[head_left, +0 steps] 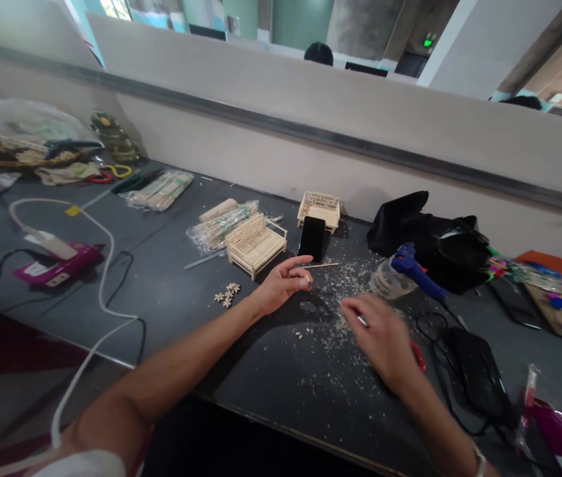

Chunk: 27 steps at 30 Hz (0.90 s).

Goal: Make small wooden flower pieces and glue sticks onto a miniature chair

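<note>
My left hand [281,283] hovers over the dark table [171,291], fingers pinched on a tiny pale piece near its tips. A thin wooden stick [321,265] lies just beyond it. My right hand [383,338] is curled on a red-handled tool [416,354] with a metal tip showing near the fingers. Wood shavings [340,311] are scattered between and around both hands. A small wooden bench model [255,244] stands left of a black phone [311,238] that leans on a second wooden model [319,209].
A blue glue gun [417,271] rests by a clear cup and a black bag [430,238]. Packs of sticks [219,224] and small wooden flowers [226,294] lie left. A pink device [57,264] with white cable sits far left. Black cables and an adapter [477,371] lie right.
</note>
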Each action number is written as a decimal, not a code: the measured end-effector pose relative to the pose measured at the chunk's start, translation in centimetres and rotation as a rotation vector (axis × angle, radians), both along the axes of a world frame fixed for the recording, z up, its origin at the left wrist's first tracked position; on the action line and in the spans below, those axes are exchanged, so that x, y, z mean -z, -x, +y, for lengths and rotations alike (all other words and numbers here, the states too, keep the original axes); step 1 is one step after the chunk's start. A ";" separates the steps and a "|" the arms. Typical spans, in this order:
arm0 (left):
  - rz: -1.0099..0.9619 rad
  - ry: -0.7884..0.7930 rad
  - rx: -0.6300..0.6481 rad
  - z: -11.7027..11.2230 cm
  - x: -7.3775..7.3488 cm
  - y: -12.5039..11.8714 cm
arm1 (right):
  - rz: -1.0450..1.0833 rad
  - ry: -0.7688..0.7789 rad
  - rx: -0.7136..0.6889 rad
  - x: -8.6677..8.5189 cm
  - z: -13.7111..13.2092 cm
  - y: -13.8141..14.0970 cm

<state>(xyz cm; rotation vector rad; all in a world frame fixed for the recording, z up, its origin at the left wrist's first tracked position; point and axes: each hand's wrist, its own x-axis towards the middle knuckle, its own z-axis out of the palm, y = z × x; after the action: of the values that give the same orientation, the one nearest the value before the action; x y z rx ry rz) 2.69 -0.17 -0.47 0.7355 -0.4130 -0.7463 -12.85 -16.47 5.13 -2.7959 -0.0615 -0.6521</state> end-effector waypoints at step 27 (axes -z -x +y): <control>-0.014 -0.006 0.055 -0.1 -0.1 0.8 | 0.084 -0.462 -0.048 4.5 3.7 -1.5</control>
<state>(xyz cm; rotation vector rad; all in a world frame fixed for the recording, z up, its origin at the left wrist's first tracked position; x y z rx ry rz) 1.92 -0.28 -0.33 0.7382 -0.4453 -0.7950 -11.31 -12.81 0.68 -2.3634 0.0346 -0.4656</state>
